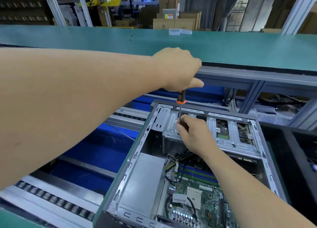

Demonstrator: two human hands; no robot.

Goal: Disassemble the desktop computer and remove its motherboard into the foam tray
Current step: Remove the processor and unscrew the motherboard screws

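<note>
head view: our left hand (178, 69), reaching in from the left edge to the upper centre of the frame, curls its fingers around the black-and-orange handle of a screwdriver (181, 99) held upright. our right hand (192, 133), coming up from the lower right, pinches the thin metal shaft just above the silver drive cage (212, 131) at the far end of the open grey metal desktop computer case (137, 159). we cannot see the tip behind the fingers. green motherboard (193, 193) with blue memory slots lies inside the case, lower centre of the frame, beside a grey power supply box (142, 183). along the top runs a teal workbench surface (103, 38) with small clear plastic boxes (179, 32).
</note>
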